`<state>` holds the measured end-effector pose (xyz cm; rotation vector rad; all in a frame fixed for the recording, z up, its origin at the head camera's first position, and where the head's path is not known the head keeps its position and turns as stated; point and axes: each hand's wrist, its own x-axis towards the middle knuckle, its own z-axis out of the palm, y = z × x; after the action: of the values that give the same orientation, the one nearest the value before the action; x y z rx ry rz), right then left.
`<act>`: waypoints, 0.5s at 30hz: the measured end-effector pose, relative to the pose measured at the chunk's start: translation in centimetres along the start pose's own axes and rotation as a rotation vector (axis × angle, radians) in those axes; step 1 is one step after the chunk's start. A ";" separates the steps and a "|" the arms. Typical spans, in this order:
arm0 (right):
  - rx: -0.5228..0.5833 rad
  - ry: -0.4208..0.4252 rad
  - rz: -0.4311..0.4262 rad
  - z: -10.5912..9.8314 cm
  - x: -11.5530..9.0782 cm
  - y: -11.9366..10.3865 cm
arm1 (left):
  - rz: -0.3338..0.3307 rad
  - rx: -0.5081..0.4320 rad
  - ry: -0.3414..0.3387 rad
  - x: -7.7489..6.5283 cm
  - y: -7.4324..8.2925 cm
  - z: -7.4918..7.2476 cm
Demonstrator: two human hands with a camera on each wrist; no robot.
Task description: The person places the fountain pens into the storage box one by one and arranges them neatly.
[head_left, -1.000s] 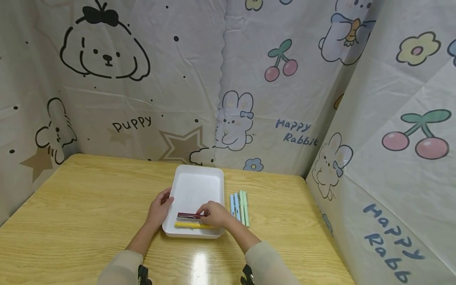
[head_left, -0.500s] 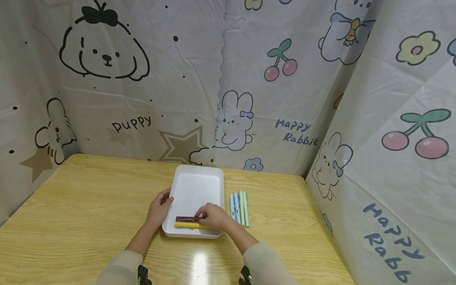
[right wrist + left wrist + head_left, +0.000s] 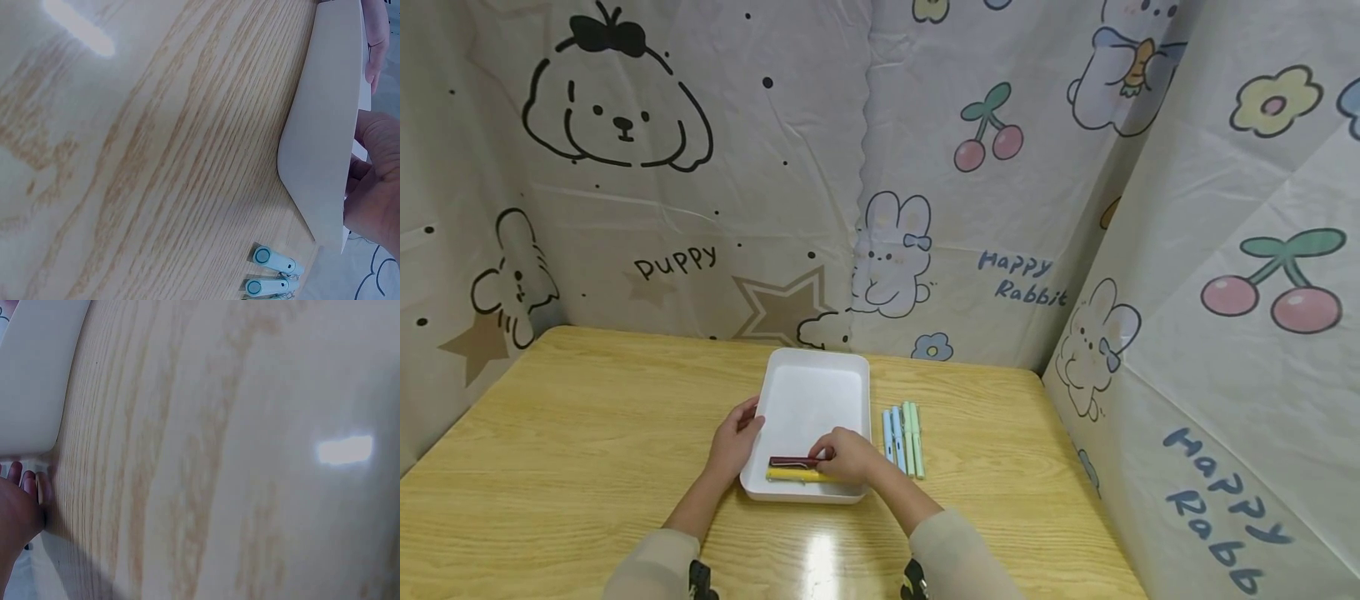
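Note:
In the head view a white tray (image 3: 812, 392) lies on the table. My left hand (image 3: 735, 437) holds its left side, thumb at the rim and fingers along the outer wall. My right hand (image 3: 850, 457) reaches over the right wall and pinches a dark red pen (image 3: 788, 462) low in the tray. That pen lies crosswise, its right part hidden by the fingers. Right alongside it, nearer the front wall, is a yellow pen (image 3: 792, 475), partly covered by the same hand. In the right wrist view the tray wall (image 3: 325, 112) hides both pens.
Two light blue pens (image 3: 893, 435) and two light green pens (image 3: 913, 439) lie side by side, right of the tray on the wooden table (image 3: 625, 417). A printed cloth (image 3: 790, 208) stands behind the table and along its sides.
My right hand has moved the dark red pen slightly toward the front and left, up against the yellow pen. The left hand and the tray have stayed in place.

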<state>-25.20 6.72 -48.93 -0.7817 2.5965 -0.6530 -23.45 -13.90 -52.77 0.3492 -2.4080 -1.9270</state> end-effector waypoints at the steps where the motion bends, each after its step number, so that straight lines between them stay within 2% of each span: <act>1: 0.000 0.001 0.002 0.0 0.0 0.0 | -0.002 0.000 -0.001 0.0 0.0 0.0; 15: -0.009 -0.003 0.003 -0.1 0.0 -0.1 | -0.001 0.007 -0.007 0.0 0.0 -0.1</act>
<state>-25.22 6.68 -48.75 -0.7801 2.5991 -0.6393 -23.48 -13.99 -52.80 0.3441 -2.4197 -1.9242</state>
